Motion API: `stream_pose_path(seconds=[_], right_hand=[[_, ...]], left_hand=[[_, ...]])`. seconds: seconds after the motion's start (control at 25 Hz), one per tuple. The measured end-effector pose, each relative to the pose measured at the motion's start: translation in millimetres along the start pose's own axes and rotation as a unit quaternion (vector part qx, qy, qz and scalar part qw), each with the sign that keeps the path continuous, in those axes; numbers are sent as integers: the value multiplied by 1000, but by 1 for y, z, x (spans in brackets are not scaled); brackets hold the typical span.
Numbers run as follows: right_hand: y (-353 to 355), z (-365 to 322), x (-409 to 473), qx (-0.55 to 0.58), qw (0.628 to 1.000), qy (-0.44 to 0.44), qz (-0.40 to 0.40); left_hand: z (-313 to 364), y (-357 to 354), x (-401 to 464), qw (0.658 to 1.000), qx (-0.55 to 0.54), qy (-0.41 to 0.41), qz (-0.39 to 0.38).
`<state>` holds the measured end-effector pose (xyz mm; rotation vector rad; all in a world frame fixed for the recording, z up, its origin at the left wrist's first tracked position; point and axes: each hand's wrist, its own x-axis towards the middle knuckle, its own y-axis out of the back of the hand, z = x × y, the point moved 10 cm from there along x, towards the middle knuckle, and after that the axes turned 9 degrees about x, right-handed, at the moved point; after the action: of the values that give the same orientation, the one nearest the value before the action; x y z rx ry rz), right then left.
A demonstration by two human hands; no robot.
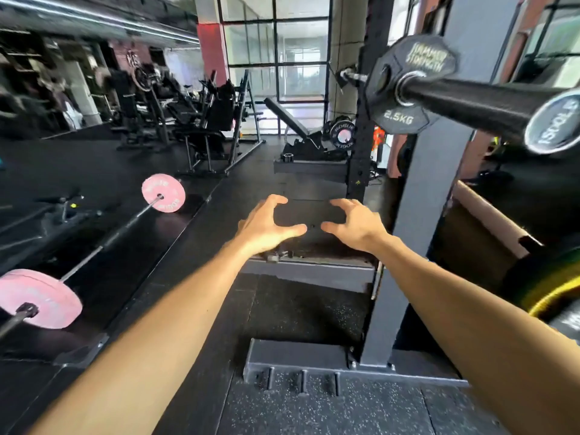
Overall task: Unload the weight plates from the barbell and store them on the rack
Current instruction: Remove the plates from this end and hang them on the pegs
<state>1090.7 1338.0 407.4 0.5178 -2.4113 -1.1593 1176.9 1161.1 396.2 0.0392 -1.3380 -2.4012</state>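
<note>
Both forearms reach forward, left hand [266, 226] and right hand [353, 224] spread wide and holding nothing, while a small plate [408, 86] sits on the bar [470, 100] up right, beside the rack [439, 171].

A gym is showing here: a barbell [103, 243] with pink plates [40, 298] is lying on rubber flooring [307, 403], benches [292, 120] and machines [216, 120] standing behind.

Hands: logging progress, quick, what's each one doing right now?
Left hand: open, fingers spread and curved, holding nothing.
Right hand: open, same pose, holding nothing.
</note>
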Motion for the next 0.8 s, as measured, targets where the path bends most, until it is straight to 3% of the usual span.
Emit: stream_pose_path(seconds=[0.4, 0.8], right_hand=[[172, 79, -59, -20, 998, -31, 56], [278, 70, -17, -13, 994, 47, 101]], left_hand=[[192, -11, -6, 996, -36, -80, 12], [264, 45, 45, 986, -33, -117, 111]])
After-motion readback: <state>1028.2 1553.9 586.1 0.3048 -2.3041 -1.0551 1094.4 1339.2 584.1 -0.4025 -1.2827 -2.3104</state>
